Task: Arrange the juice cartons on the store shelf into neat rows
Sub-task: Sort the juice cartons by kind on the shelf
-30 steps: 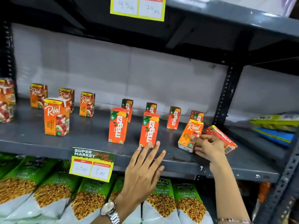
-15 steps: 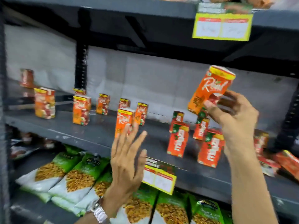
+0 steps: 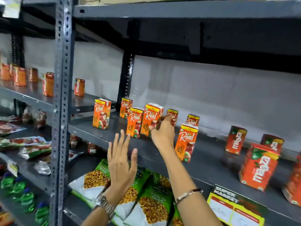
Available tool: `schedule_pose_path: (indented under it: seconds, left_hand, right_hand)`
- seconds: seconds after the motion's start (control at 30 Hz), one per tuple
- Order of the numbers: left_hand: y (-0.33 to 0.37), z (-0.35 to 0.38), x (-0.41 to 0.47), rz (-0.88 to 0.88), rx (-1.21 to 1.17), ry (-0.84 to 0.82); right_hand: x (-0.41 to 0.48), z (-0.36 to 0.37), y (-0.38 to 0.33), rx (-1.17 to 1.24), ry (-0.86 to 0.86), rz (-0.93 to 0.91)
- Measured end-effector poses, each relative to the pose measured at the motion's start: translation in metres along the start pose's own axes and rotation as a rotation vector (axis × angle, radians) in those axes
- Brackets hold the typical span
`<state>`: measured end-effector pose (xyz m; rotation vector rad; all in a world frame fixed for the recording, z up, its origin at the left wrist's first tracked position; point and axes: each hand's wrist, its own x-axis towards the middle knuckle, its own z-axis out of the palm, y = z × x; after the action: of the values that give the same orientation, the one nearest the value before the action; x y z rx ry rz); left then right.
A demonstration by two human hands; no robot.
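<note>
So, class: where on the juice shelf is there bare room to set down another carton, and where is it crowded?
Bare shelf lies between the front Real carton and the Maaza cartons. A second patch sits between the leftmost Real carton and the upright post. It is crowded around the right hand, on a carton tight beside another.

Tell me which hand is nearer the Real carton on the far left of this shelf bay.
Left. The left hand hovers open below and slightly right of that carton, off the shelf edge. The right hand is farther right, gripping another Real carton.
</note>
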<state>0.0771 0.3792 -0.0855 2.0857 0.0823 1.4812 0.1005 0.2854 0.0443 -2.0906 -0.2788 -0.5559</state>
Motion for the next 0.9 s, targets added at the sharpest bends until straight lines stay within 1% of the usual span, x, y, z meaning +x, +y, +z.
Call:
schedule_pose_path:
  seconds: [0.17,0.33,0.43,0.53,0.63,0.73,0.8,0.83,0.9]
  left_hand:
    - [-0.004,0.008,-0.001,0.011,0.020,-0.011]
    - [-0.005,0.012,-0.002,-0.003,0.034,-0.020]
    - [-0.004,0.011,-0.002,-0.016,0.021,-0.024]
    - [0.004,0.005,-0.003,-0.035,-0.005,0.000]
    - [0.026,-0.001,-0.005,-0.007,-0.100,0.071]
    - [0.077,0.000,-0.014,0.054,-0.254,0.138]
    - [0.124,0.007,-0.023,0.097,-0.366,0.132]
    - [0.148,0.011,-0.029,0.119,-0.411,0.115]
    - [0.203,0.025,-0.048,0.168,-0.492,0.053]
  right_hand:
    - [-0.001,0.009,0.016,-0.106,-0.042,0.099]
    - [-0.006,0.008,0.021,-0.133,-0.051,0.108]
    - [-0.018,0.006,0.016,-0.143,0.005,0.093]
    - [-0.038,-0.005,0.003,-0.111,0.149,-0.051]
    - [-0.056,-0.033,-0.013,0.002,0.199,-0.252]
    - [-0.066,-0.091,-0.019,0.099,0.258,-0.445]
    - [-0.067,-0.138,-0.010,0.149,0.340,-0.539]
    - [-0.065,-0.160,-0.002,0.152,0.386,-0.565]
    - [-0.060,-0.211,0.025,0.115,0.484,-0.559]
